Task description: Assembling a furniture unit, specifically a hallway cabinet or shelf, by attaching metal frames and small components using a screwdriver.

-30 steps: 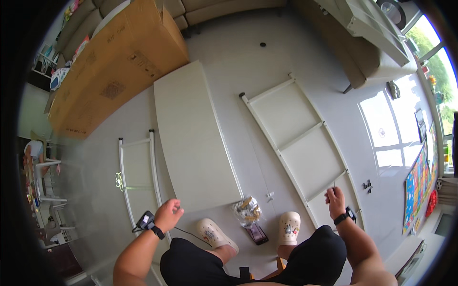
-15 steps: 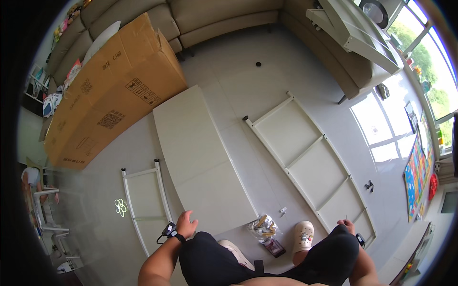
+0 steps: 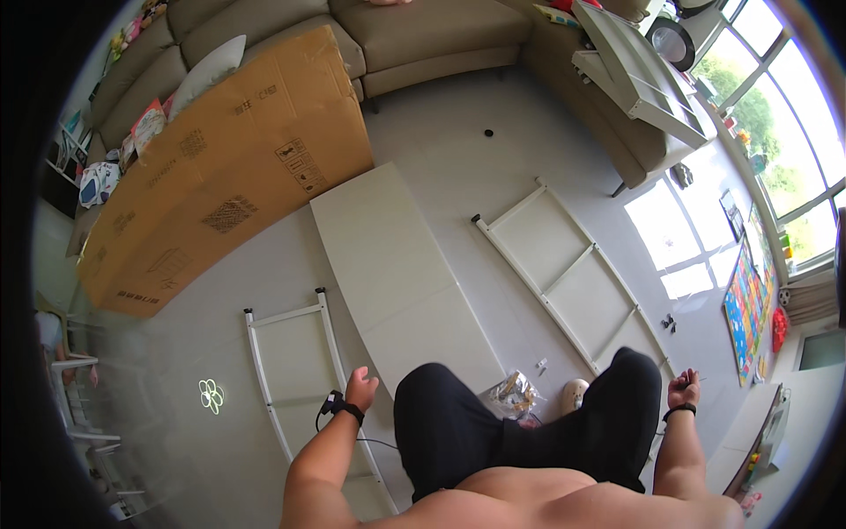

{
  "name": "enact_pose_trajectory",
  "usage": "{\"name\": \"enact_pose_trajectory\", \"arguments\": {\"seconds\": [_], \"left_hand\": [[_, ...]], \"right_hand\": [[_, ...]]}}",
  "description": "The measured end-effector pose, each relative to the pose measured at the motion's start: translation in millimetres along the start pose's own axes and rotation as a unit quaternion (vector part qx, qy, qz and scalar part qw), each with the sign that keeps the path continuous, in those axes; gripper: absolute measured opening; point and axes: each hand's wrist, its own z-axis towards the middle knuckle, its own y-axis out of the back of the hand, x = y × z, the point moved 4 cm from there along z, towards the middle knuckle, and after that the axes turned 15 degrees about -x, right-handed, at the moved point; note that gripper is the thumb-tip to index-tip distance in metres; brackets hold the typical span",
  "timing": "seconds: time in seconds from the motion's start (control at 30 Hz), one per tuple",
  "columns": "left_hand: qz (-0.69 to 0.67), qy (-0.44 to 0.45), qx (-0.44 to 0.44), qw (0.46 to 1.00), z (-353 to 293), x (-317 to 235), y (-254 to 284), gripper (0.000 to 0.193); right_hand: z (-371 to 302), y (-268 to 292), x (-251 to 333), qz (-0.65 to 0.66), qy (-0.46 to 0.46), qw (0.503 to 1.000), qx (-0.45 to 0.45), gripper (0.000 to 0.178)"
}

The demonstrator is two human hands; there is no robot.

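Observation:
My left hand (image 3: 360, 389) hangs beside my left knee, above the gap between a short white frame (image 3: 328, 344) with black feet and a long white panel (image 3: 401, 273). Its fingers are loosely bent and a little apart, with nothing visible in them. My right hand (image 3: 684, 389), out past my right knee, is closed on a small, thin, dark piece, too small to name. Near it lies a longer white frame (image 3: 590, 247) with crossbars, its near end partly hidden by my leg. Between my knees, a clear plastic bag (image 3: 514, 394) of hardware rests on the floor.
A large cardboard box (image 3: 256, 159) leans at the left by the brown sofa (image 3: 441, 35). White framed parts (image 3: 639, 79) lie on the sofa's right section. Small black pieces (image 3: 670, 324) and a white fitting (image 3: 542, 363) are on the floor. A colourful mat (image 3: 749, 309) lies far right.
My body has risen and leaned back, and the view has shifted. My right hand has moved outward and up with its small piece. My left hand's fingers have curled more.

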Motion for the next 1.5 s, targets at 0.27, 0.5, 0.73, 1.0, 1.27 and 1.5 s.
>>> {"name": "enact_pose_trajectory", "arguments": {"seconds": [0.27,0.5,0.73,1.0,1.27,1.5], "left_hand": [[-0.124,0.076,-0.075,0.986,43.7,-23.6,125.3,0.047],[-0.206,0.145,-0.083,0.964,34.1,-43.6,136.6,0.047],[0.04,0.19,-0.033,0.98,32.3,-32.5,144.1,0.055],[0.082,0.151,0.041,0.984,98.8,-80.9,135.6,0.053],[0.076,0.094,0.107,0.987,108.2,-116.2,49.7,0.044],[0.115,0.065,0.143,0.981,113.9,-127.4,20.2,0.036]], "right_hand": [[-23.5,-84.5,-39.2,-0.01,0.013,1.0,-0.012,0.014],[-64.7,-155.7,-96.7,-0.144,-0.081,0.972,0.165,0.02],[23.2,-87.3,33.9,-0.356,0.235,0.904,-0.009,0.02],[-6.2,-31.7,51.1,-0.133,0.028,0.991,-0.014,0.015],[-80.8,18.3,-139.4,-0.357,-0.109,0.927,0.032,0.015],[-27.6,-45.8,-257.1,-0.767,0.261,0.579,0.096,0.061]]}}
